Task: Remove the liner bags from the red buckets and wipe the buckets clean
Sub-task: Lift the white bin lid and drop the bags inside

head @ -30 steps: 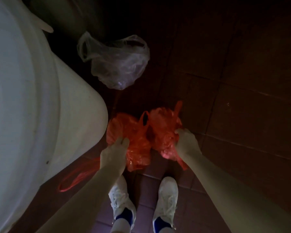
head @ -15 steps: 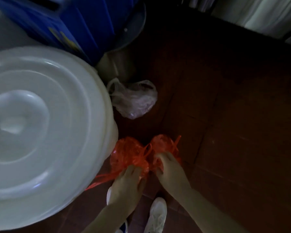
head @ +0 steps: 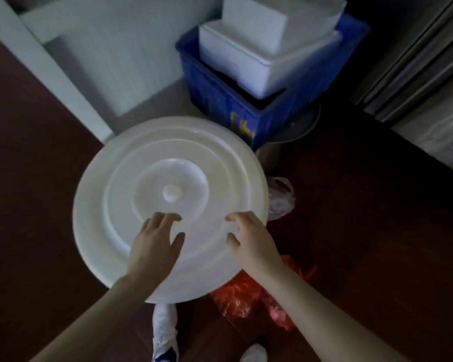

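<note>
- Noted large white lid (head: 168, 194), round with raised rings and a small centre knob, filling mid-frame.
- Left hand (head: 156, 242) over the lid at about 6 o'clock of its face, palm down, fingers spread and loose, holding nothing; contact with the lid could not be judged.
- Right hand (head: 251, 240) over the lid's edge at about 4 o'clock, fingers parted and slightly curled, empty as well.
- Red liner bags (head: 239, 293) crumpled on the dark floor (head: 364, 257) at 5 o'clock of the lid, partly under the rim and behind the right forearm; gripped by neither hand.
- Clear plastic bag (head: 281, 198) on the floor at 3 o'clock of the lid, just beside the rim.
- Blue crate (head: 220, 95) at 1 o'clock of the lid, loaded with stacked white foam boxes (head: 259, 48).
- Grey round bin (head: 296, 131) wedged under the crate's near corner, mostly hidden.
- White shoes (head: 164, 333) at 6 o'clock, bottom of frame, one below the lid's rim, the other cut by the frame edge.
- No red buckets seen anywhere in view.
- Light dim; fine detail lost in shadow.
</note>
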`<state>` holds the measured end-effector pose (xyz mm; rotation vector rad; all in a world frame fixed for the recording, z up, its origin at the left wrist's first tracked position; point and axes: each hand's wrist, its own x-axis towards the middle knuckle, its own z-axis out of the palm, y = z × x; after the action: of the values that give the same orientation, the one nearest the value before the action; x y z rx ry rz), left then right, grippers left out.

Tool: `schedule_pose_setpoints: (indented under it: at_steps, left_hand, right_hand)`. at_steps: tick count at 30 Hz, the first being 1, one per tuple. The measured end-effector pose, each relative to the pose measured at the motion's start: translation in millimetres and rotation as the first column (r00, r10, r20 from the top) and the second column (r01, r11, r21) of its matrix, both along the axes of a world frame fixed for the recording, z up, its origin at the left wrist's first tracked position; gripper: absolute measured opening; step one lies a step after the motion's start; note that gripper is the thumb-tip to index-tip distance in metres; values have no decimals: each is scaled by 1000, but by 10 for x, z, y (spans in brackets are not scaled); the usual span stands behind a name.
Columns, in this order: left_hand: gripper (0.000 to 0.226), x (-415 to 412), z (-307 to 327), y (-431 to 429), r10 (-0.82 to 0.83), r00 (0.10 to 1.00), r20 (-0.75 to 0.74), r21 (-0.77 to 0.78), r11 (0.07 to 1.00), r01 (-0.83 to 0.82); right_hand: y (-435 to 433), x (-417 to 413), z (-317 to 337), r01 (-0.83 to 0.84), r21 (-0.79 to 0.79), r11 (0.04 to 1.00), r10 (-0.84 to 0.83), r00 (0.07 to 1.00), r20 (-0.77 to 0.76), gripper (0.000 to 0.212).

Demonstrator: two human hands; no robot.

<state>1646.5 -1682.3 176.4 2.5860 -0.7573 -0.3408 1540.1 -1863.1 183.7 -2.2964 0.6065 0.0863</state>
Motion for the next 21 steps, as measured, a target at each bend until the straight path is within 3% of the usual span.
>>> schedule_pose_setpoints:
  at_steps: [4,8,16,21]
  left_hand:
    - [48,626,-152,384,-29,1000,-2,200,979,29]
    - [54,1038,-365,617,-192,981,14,326,929,177]
    - [55,1263,-667,846,-328,939,-103,304,888,343]
    - [56,1246,-745,1015,-378,918,-121,273,876,397]
  right_hand:
    - [221,590,-93,-160,-114,980,145,981,-130,46]
    - [409,1118,-256,-333,-273,902,251,922,-296,53]
    - [732,1804,-543,-321,-287,902,193,898,-395,60]
    - [893,1913,-593,-321,-383,866,140,892,-430,35]
